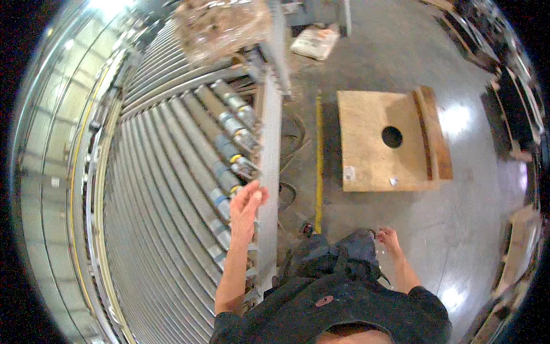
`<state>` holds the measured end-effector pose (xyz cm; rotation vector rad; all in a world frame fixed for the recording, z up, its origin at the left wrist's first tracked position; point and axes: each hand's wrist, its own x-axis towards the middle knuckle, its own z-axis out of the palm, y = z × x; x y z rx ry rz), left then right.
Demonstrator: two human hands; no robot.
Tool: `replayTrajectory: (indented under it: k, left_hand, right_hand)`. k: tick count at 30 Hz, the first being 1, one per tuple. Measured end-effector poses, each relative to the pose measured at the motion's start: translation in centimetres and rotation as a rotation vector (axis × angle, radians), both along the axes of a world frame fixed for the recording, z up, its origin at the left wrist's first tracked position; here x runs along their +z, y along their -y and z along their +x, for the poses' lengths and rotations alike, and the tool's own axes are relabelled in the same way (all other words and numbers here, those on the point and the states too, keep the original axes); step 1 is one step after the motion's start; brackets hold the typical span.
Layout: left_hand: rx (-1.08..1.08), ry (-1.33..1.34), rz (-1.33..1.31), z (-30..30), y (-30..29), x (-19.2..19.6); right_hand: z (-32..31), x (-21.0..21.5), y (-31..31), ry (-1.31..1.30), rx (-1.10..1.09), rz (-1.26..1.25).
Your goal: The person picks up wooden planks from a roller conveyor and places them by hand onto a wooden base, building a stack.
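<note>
Over the edge of a roller conveyor (172, 155), my left hand (246, 209) hovers near the metal side rail (269, 143). Its fingers are loosely bent and a little apart, and nothing shows in them. Whether it touches the rail I cannot tell. Rollers with blue and yellow bands (228, 150) lie just ahead of it. My right hand (389, 238) hangs low beside my right thigh, away from the conveyor. Its fingers are curled together; a small dark spot shows at the fingertips, too small to name.
A wooden board with a round hole (366, 137) lies on the concrete floor to the right. A yellow floor line (319, 160) runs between it and the conveyor. Ahead are a plastic-wrapped brown load (220, 28) on the rollers and a white bag (315, 41). Stacked dark items (510, 114) line the far right.
</note>
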<state>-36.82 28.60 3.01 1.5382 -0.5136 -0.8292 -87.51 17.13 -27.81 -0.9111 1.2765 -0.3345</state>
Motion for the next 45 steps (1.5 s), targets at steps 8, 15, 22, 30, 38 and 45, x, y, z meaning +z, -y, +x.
replayTrajectory:
  k: [8,15,22,30,38,45]
  left_hand:
    - [0.358,0.307,-0.1,18.6,3.5,1.2]
    - [0.33,0.692,0.068,25.6,15.8,-2.4]
    - [0.131,1.174,0.522,32.2,30.6,-4.7]
    - [-0.062,0.813,0.348,31.9,28.9,-0.8]
    - [0.064,0.399,0.593,15.5,2.3,5.2]
    - [0.232,0.585,0.862,-0.2,-21.7,5.6]
  right_hand:
    - [17.9,6.8,4.9,0.033,0.33,-0.192]
    - [40.3,17.0,15.4,0.222,0.338,-0.294]
    - [61.4,22.7,23.0,0.605,0.232,-0.256]
    - [70.6,25.7,26.4,0.757,0.198,-0.183]
    - [73.3,28.1,18.6,0.731,0.336,-0.052]
    - [77.3,27.5,18.9,0.87,0.1,-0.165]
